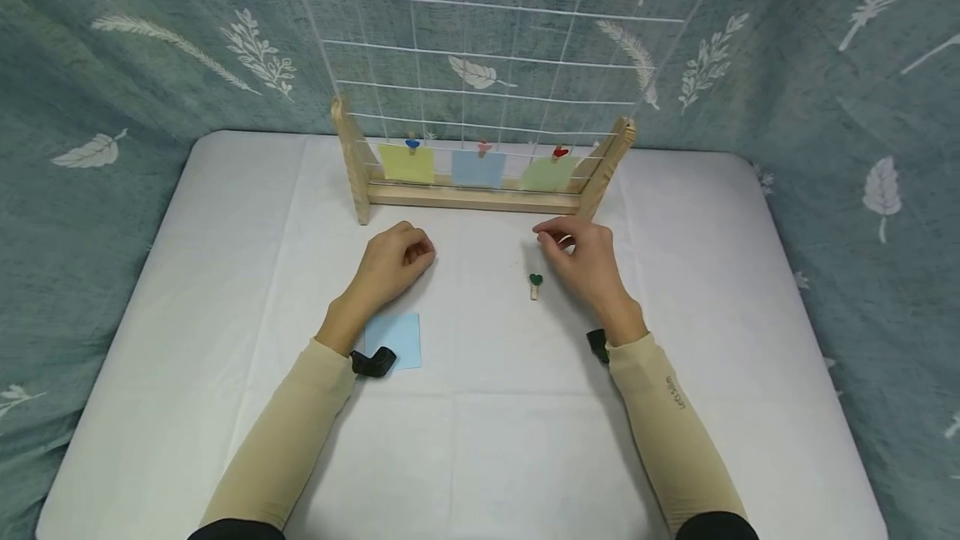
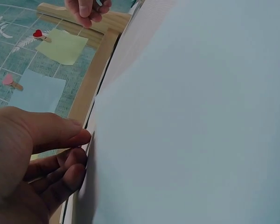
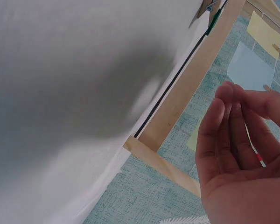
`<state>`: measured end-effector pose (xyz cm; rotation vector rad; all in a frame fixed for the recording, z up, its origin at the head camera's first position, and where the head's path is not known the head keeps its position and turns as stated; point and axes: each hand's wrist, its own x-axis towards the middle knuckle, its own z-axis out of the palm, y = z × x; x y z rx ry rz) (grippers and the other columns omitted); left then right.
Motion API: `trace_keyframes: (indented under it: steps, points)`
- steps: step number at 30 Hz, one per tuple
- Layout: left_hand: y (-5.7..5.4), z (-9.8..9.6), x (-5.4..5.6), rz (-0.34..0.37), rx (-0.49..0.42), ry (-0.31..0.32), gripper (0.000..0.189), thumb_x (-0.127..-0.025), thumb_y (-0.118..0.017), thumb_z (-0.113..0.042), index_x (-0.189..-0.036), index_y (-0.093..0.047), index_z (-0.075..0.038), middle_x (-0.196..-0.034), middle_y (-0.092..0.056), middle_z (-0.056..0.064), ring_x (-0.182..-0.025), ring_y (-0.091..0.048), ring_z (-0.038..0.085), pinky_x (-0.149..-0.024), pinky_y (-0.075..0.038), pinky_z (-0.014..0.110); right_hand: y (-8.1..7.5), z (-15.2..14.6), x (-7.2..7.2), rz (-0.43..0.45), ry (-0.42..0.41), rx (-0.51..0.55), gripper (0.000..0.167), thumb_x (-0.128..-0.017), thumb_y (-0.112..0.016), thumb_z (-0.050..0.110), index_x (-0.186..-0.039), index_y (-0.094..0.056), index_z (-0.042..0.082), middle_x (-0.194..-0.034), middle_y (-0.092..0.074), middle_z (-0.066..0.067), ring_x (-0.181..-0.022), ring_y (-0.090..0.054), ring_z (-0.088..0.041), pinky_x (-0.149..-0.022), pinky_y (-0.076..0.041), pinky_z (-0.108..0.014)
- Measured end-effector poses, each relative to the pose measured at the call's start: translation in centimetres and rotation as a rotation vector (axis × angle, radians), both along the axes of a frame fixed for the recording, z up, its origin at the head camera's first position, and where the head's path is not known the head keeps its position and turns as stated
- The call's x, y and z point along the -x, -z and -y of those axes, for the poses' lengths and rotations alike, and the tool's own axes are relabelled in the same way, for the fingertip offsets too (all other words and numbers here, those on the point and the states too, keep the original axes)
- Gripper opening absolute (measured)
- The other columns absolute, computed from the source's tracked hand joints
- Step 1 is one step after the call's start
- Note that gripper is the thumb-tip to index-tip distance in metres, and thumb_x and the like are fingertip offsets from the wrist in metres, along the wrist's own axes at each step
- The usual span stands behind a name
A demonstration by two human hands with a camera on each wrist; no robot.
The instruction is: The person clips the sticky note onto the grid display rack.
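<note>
My left hand [image 1: 397, 261], its fingers loosely curled and nothing in them, hovers over the table in front of the rack's left part. My right hand [image 1: 583, 257] is near the rack's right foot, fingers bent toward the thumb and holding nothing. Close to it on the table lies a small wooden clothespin [image 1: 534, 292] with a green heart. Beneath my left wrist is a blue paper square [image 1: 405, 338], partly covered by the wrist and its black camera. In the right wrist view, the clothespin [image 3: 204, 8] shows at the top edge.
A white wire grid [image 1: 495, 52] stands in a wooden base [image 1: 472, 197] at the back. Heart clothespins hold a yellow note [image 1: 405, 163], a blue note [image 1: 477, 171] and a green note [image 1: 550, 175] on it. Leaf-patterned curtains [image 1: 97, 215] surround the white table [image 1: 480, 457].
</note>
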<state>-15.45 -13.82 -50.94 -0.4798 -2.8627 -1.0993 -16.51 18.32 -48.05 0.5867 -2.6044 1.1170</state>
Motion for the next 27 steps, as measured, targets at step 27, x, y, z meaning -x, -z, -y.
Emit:
trace_keyframes:
  steps: [27]
  points:
    - [1.1,5.4,-4.7,-0.060,-0.151,-0.145,0.010,-0.095,-0.080,-0.015,-0.092,-0.076,-0.006,-0.094,-0.065,0.006,-0.076,-0.056,0.017,-0.068,-0.045,0.024,0.2,0.1,-0.6,0.075,-0.009,-0.063,0.009,-0.097,-0.074,0.008,-0.101,-0.081,0.003,-0.093,-0.080,-0.011,-0.078,-0.075,-0.024,-0.074,-0.062,-0.041]
